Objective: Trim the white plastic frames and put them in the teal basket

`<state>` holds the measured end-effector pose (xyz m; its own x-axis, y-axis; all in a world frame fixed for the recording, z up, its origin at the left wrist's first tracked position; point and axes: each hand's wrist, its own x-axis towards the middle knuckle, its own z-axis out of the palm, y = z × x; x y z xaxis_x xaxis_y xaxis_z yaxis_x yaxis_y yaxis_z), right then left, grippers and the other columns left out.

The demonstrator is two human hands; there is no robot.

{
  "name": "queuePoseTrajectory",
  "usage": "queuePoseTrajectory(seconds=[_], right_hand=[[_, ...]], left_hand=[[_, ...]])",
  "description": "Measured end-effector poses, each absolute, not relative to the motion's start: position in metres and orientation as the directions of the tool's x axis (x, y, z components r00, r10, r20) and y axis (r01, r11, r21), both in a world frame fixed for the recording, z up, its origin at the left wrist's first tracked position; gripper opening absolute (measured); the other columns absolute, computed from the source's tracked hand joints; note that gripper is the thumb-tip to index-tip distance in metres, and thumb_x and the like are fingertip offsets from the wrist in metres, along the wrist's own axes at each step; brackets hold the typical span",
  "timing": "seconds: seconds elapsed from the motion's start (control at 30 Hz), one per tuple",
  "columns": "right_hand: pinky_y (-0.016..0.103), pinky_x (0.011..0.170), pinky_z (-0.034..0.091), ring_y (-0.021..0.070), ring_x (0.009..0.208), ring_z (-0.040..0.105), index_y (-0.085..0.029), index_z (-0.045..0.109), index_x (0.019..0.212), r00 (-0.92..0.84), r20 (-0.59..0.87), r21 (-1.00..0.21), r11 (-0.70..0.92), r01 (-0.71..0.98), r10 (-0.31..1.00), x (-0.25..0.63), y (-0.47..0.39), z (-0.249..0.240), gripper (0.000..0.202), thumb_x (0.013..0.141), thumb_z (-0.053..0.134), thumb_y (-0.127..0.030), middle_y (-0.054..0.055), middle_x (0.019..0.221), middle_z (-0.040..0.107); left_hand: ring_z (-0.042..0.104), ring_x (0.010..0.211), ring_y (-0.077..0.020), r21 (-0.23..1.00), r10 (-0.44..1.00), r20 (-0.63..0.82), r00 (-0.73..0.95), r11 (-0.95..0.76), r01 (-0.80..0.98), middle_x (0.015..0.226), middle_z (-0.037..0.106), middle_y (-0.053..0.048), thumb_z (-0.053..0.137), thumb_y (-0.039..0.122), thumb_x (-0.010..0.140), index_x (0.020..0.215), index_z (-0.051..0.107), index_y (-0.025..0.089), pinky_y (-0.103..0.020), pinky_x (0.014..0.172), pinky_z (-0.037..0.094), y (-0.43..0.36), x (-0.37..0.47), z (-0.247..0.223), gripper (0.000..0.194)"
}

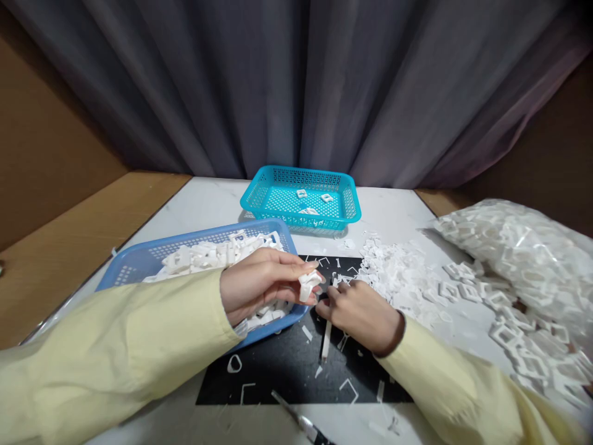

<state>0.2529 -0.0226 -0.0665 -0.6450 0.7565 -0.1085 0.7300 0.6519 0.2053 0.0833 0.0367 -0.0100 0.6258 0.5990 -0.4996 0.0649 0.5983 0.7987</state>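
Note:
My left hand (271,279) reaches over the right end of a blue basket (134,253) and pinches a white plastic piece (309,284) between thumb and fingers. Just right of it, my right hand (359,312) is curled low over the black mat (273,383), its fingers bent at the top of a thin white strip (327,339). Whatever those fingertips grip is too small and hidden to name. White frame-shaped parts (199,256) fill much of the blue basket, partly behind my left arm.
A turquoise basket (301,222) with a few white frames stands at the back. White scraps (398,272) are heaped right of the mat. A plastic bag of white parts (523,247) lies far right. A knife-like tool (303,423) lies at the front edge.

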Motion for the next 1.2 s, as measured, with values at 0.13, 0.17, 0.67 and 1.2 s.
queuePoseTrajectory(seconds=[0.13,0.17,0.67,1.2], right_hand=[[0.026,0.046,0.022,0.0165,0.06,0.054,-0.015,0.055,0.082,-0.626,-0.075,0.183,0.628,0.756,0.776,0.259,-0.018,-0.057,0.012,0.082,0.044,-0.008,0.006,0.071,0.058],[0.027,0.046,0.021,0.0165,0.06,0.053,-0.014,0.054,0.082,-0.619,-0.059,0.172,0.619,0.767,0.783,0.262,-0.016,-0.052,0.013,0.083,0.043,-0.008,0.006,0.071,0.058],[0.023,0.055,0.048,0.0075,0.061,0.055,-0.012,0.052,0.099,-0.41,-0.025,-0.499,0.344,0.795,0.912,0.306,0.021,-0.069,0.023,0.089,0.044,-0.031,0.001,0.08,0.057],[0.021,0.057,0.049,0.0123,0.07,0.064,-0.019,0.066,0.076,-0.234,0.248,-0.624,0.34,0.704,0.94,0.297,-0.023,0.012,0.013,0.077,0.061,-0.032,0.002,0.083,0.069]], left_hand=[[0.064,0.062,-0.0122,0.804,0.622,-0.498,0.605,0.593,0.052,0.07,0.068,-0.008,0.061,0.014,0.074,0.07,0.07,0.009,-0.017,0.06,0.052,0.036,0.083,-0.008,0.01],[0.065,0.062,-0.0123,0.807,0.629,-0.492,0.602,0.588,0.045,0.071,0.069,-0.008,0.062,0.014,0.073,0.07,0.07,0.009,-0.017,0.061,0.052,0.036,0.083,-0.008,0.01],[0.059,0.062,-0.0105,0.972,0.811,-0.206,0.548,0.236,0.015,0.067,0.066,-0.003,0.067,0.021,0.069,0.068,0.068,0.013,-0.018,0.058,0.045,0.027,0.081,-0.003,0.008],[0.062,0.067,-0.0132,0.889,0.782,-0.311,0.54,0.44,-0.126,0.075,0.066,-0.005,0.065,0.018,0.07,0.064,0.06,0.012,-0.022,0.064,0.048,0.028,0.082,-0.004,0.01]])
